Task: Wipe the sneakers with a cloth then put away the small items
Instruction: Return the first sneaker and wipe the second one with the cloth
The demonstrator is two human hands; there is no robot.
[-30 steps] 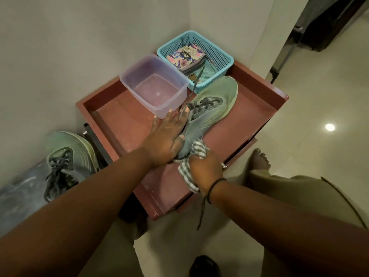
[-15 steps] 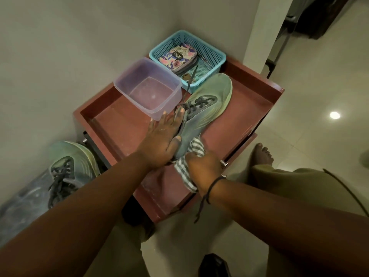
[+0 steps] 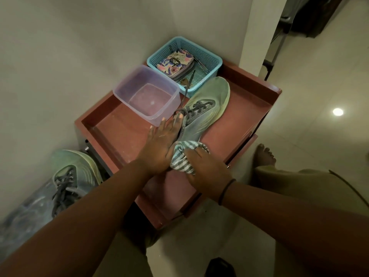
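A green sneaker [image 3: 207,108] with dark laces lies on the red-brown table top [image 3: 119,132], toe pointing to the far right. My left hand [image 3: 161,144] lies flat with straight fingers against the sneaker's near side and heel. My right hand [image 3: 201,166] grips a bunched striped cloth [image 3: 181,158] pressed on the heel end. The second green sneaker [image 3: 69,176] sits low on the left, beside the table. Small items lie in a blue basket [image 3: 211,62]: a floral pouch [image 3: 175,63] and thin objects that I cannot make out.
A clear plastic tub [image 3: 147,92], with what looks like water, stands left of the sneaker, close to my left fingertips. The table has a raised rim and sits in a wall corner. A bare foot [image 3: 265,154] rests on the tiled floor at right.
My right hand with the cloth has slid a little up and over the sneaker's heel. My left hand keeps its place. The camera view has shifted slightly.
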